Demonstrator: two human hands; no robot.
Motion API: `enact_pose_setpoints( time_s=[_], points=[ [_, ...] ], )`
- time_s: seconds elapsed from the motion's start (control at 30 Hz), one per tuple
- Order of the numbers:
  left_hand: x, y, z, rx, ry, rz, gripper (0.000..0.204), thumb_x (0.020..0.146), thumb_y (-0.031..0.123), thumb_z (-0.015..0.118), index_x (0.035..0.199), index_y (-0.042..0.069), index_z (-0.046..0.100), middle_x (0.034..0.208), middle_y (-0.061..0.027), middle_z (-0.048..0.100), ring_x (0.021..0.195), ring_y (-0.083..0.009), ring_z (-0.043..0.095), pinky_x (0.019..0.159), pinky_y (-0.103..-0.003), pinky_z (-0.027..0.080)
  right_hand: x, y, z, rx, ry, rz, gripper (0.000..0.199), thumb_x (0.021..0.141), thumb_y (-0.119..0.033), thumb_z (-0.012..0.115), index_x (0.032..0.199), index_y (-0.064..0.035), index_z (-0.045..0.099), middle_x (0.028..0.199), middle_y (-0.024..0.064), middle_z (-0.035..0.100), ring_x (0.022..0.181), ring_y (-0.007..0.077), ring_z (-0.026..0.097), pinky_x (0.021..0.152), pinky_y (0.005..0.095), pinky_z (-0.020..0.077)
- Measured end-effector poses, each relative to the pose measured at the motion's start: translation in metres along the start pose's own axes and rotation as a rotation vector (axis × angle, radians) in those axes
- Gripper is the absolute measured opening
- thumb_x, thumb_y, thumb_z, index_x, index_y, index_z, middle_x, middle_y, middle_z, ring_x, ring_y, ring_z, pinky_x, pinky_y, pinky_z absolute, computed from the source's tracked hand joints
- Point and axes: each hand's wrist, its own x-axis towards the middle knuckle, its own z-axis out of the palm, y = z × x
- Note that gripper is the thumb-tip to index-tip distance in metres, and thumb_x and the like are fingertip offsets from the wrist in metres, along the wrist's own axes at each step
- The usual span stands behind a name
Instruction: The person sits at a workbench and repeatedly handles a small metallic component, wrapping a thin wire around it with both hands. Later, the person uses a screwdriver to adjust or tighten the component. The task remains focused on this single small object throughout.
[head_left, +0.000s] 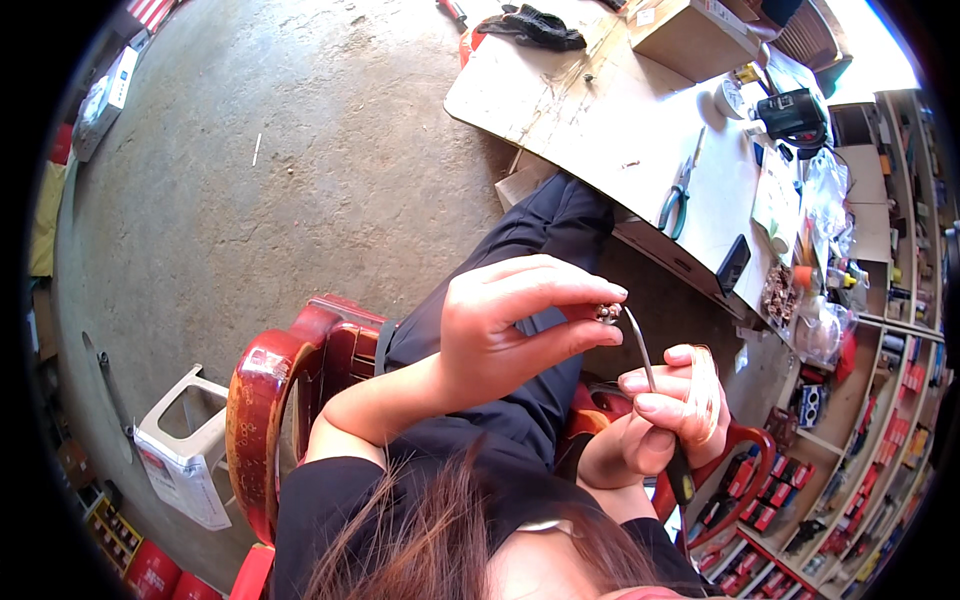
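Between the thumb and fingertips of my left hand, a small metallic part with copper-coloured bits is pinched; its exact kind is too small to make out. My right hand is closed around a thin metal pick with a bent tip and a dark handle. The pick's tip comes up right beside the small part; whether they touch I cannot tell. Thin copper-coloured strands loop around the fingers of my right hand. Both hands are held above my lap.
To the right stands a white table bearing pliers, a phone, a dark glove, a cardboard box and a dark green power tool. Shelves line the far right. I sit in a red wooden chair; a plastic stool stands left.
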Motion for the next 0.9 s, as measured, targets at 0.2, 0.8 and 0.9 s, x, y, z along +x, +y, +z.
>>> enact_pose_setpoints(
  time_s=[0.2, 0.8, 0.9],
  points=[
    [0.000, -0.001, -0.001, -0.004, -0.012, -0.009, 0.031, 0.070, -0.005, 0.078, 0.099, -0.005, 0.068, 0.088, -0.0142, 0.069, 0.077, -0.0174, 0.067, 0.069, -0.026, 0.053, 0.001, 0.001, -0.002, 0.071, -0.073, 0.000, 0.029, 0.088, -0.037, 0.061, 0.073, -0.0155, 0.073, 0.075, 0.0040, 0.072, 0.071, 0.0147, 0.069, 0.082, 0.0323, 0.0490],
    [-0.002, -0.004, -0.001, 0.020, 0.001, 0.070, 0.033, 0.071, -0.008, 0.077, 0.102, -0.003, 0.067, 0.097, -0.0159, 0.069, 0.090, -0.0234, 0.068, 0.078, -0.031, 0.056, -0.002, 0.005, 0.000, 0.085, -0.037, -0.009, 0.043, 0.093, -0.048, 0.054, 0.072, -0.0152, 0.073, 0.071, 0.0036, 0.071, 0.069, 0.0141, 0.068, 0.077, 0.0311, 0.0495],
    [0.000, -0.003, -0.001, 0.022, -0.002, 0.080, 0.033, 0.071, -0.007, 0.077, 0.102, -0.002, 0.067, 0.098, -0.0158, 0.069, 0.090, -0.0233, 0.068, 0.078, -0.031, 0.056, -0.003, 0.005, 0.000, 0.061, -0.013, 0.004, 0.045, 0.092, -0.050, 0.053, 0.072, -0.0153, 0.073, 0.071, 0.0028, 0.071, 0.068, 0.0139, 0.068, 0.077, 0.0310, 0.0495]
  ],
)
